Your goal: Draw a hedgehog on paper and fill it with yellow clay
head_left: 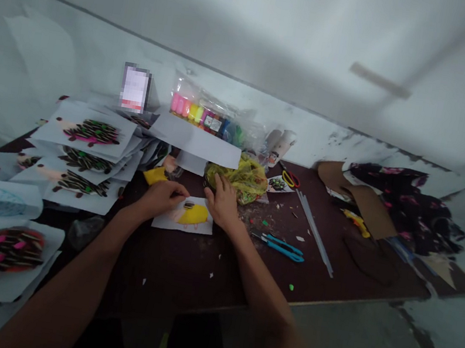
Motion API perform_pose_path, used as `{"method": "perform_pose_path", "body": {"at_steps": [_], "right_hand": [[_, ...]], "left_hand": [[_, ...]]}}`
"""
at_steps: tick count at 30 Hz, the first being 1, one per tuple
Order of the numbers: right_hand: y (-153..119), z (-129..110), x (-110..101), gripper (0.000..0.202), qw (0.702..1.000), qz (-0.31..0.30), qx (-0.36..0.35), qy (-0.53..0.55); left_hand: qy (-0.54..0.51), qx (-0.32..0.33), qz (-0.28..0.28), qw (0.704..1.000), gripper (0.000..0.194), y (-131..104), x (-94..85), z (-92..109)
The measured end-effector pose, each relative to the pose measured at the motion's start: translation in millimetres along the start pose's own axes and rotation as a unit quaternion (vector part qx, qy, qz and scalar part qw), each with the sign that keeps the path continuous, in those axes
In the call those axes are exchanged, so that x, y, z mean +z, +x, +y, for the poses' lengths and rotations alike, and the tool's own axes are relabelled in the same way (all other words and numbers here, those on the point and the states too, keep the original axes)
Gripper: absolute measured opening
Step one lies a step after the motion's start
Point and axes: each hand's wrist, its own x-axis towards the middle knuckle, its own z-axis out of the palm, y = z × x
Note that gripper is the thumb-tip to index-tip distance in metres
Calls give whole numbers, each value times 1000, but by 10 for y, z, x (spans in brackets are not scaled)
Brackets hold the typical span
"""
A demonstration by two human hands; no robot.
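A small white sheet of paper (162, 222) lies on the dark table, bearing a yellow clay-like hedgehog body (195, 214) with a pale snout and outlined feet. One short dark striped piece sits on the upper part of the yellow. At the sheet's upper left edge is my left hand (162, 197), thumb and forefinger pressed together; whatever they pinch is too small to make out. My right hand (224, 201) rests at the sheet's right edge, fingers stretched out over the near side of a crumpled yellow plastic bag (252, 178).
Stacks of finished hedgehog pictures (92, 133) fill the left side. Behind are a bag of coloured clay (198, 113) and a phone (135, 88). Rightward lie a blue cutter (282, 247), red-yellow scissors (290, 179), clear sticks (314, 232) and patterned cloth (410, 204).
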Motion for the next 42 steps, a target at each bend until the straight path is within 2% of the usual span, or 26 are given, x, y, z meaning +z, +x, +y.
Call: {"method": "perform_pose_path", "body": {"at_steps": [8,15,20,27,32,35,40,42], "right_hand": [[-46,-37,-53,50,1000,19,6,-16],[-84,-99,-112,45,1000,-8,-2,-27],[-104,-124,-169,39,999,21,1,-45],[-112,-126,-221,30,997,42,-61,1],[-128,-147,-200,17,988,-6,-135,79],[-158,-155,-178,17,980,-36,-161,114],[-184,-167,-153,21,976,-69,-181,98],[-179,-177,-136,21,977,-71,-181,83]], "left_hand": [[20,18,19,999,28,13,-27,-31],[69,23,15,997,31,27,-19,-65],[79,14,18,997,28,23,-27,-72],[79,12,15,997,28,32,-33,-69],[91,8,10,996,29,37,-40,-64],[87,7,12,996,28,39,-27,-74],[44,39,37,998,31,36,-27,-33],[22,53,27,998,26,35,-38,2]]}}
